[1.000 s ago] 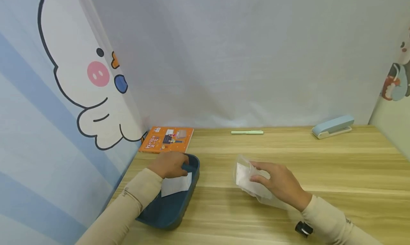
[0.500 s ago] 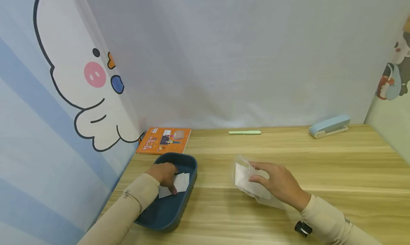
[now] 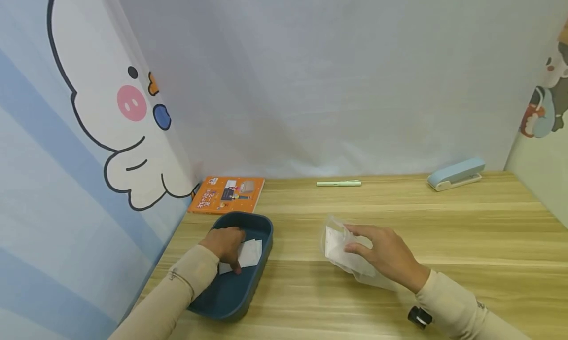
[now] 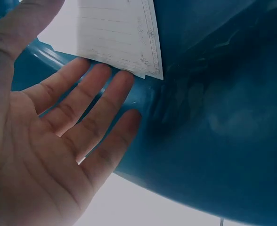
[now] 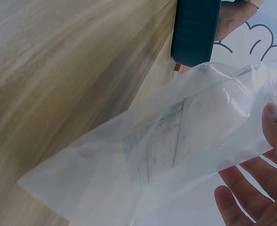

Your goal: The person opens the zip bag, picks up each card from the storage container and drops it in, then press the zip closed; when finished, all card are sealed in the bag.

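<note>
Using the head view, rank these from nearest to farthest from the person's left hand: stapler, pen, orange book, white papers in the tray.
1. White papers, in the dark blue tray, right at the left hand.
2. Orange book, back left, just beyond the tray.
3. Green pen, at the back, to the hand's right.
4. Stapler, back right, farthest.

Bin (image 3: 256,281) and bag (image 5: 195,136) flank a free passage; room beneath the bag looks doubtful.
</note>
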`<state>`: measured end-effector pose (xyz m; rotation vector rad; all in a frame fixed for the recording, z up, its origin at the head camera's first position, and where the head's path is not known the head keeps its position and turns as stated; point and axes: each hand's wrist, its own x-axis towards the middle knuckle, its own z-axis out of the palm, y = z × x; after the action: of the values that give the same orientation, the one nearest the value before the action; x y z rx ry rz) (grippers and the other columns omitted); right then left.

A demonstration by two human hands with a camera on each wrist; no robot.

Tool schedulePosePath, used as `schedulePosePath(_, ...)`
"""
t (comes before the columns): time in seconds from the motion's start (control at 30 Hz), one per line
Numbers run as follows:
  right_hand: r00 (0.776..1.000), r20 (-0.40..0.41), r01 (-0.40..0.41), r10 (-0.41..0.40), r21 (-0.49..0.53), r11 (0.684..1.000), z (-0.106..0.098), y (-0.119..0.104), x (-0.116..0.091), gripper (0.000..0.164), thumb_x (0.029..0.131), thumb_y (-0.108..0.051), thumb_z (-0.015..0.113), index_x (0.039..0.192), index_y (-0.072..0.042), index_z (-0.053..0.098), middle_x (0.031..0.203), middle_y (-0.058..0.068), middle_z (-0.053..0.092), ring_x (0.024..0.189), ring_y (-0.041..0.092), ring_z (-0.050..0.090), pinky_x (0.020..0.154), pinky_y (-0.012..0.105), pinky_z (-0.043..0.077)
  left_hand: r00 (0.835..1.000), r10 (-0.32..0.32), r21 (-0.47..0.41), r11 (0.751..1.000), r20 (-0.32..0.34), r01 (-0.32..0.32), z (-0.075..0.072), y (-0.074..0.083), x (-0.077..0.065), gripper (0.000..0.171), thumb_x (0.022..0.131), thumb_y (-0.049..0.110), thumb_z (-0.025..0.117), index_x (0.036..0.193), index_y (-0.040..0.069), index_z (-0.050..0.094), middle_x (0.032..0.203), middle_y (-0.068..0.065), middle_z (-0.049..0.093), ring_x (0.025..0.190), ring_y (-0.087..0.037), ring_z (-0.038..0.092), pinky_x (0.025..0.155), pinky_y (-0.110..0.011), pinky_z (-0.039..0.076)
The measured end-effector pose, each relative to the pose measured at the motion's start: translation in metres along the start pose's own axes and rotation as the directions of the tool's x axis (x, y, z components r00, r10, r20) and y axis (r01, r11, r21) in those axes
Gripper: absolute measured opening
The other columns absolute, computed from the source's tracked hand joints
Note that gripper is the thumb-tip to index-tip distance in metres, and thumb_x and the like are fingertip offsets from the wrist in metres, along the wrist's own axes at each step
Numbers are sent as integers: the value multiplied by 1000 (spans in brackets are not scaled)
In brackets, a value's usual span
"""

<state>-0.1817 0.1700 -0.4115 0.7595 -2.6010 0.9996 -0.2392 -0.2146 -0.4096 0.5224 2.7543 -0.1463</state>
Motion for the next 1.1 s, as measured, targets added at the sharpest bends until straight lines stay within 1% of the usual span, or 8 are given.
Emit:
schedulePosePath(0.07, 1000, 1, 5, -5, -4, 1000, 0, 0, 0, 48, 84, -27, 80, 125, -5, 71, 125, 5, 68, 110, 27, 67, 85, 46, 55, 1000, -2, 3, 1000, 2, 2, 0, 0, -1, 66, 56, 38, 99, 106, 8, 69, 105, -9, 65, 96, -32, 64, 81, -51, 53)
schedulePosePath(0.2, 1000, -4, 14, -14, -12, 1000, 0, 1, 1, 48, 83, -27, 81, 124, -5, 71, 124, 4, 69, 108, 25, 67, 84, 45, 55, 1000, -13, 9, 1000, 11, 13, 0, 0, 1, 60, 57, 38, 99, 100, 9, 69, 101, -7, 64, 92, -30, 65, 79, -50, 53)
schedulePosePath(0.5, 1000, 8, -2, 2, 1, 1000, 0, 0, 1, 47, 83, -26, 81, 124, -5, 71, 123, 6, 69, 109, 28, 67, 85, 46, 55, 1000, -17, -15, 1000, 21, 18, 0, -1, 1, 51, 59, 37, 98, 91, 13, 67, 93, -2, 61, 82, -23, 60, 74, -47, 52)
schedulePosePath(0.6, 1000, 9, -5, 5, -3, 1000, 1, 1, 1, 47, 83, -26, 81, 124, -5, 71, 123, 6, 69, 109, 28, 67, 85, 46, 55, 1000, -10, -34, 999, 17, 11, 1, -2, 2, 50, 59, 36, 98, 93, 13, 68, 94, -2, 61, 81, -22, 59, 74, -47, 52)
schedulePosePath(0.73, 1000, 8, 0, 0, -11, 1000, 1, 0, 1, 47, 83, -27, 81, 124, -5, 71, 123, 6, 69, 109, 28, 67, 85, 46, 55, 1000, -3, -55, 998, -6, 2, 0, -5, 0, 53, 58, 34, 99, 97, 11, 70, 96, -3, 61, 81, -22, 60, 74, -45, 52)
schedulePosePath(0.93, 1000, 7, 5, -5, -11, 1000, 1, -1, 1, 48, 83, -26, 81, 125, -5, 71, 123, 6, 69, 108, 27, 68, 84, 46, 55, 1000, -3, -56, 998, -17, 2, -7, -7, -2, 56, 60, 32, 99, 104, 11, 70, 99, -2, 60, 81, -20, 58, 72, -42, 52)
schedulePosePath(1.1, 1000, 3, 11, -11, -17, 1000, 1, -2, 1, 46, 83, -27, 81, 124, -6, 72, 121, 6, 70, 106, 27, 69, 82, 46, 56, 999, -7, -94, 996, -31, 4, -16, -7, -8, 59, 60, 30, 99, 108, 10, 70, 99, -1, 60, 80, -18, 56, 73, -40, 51)
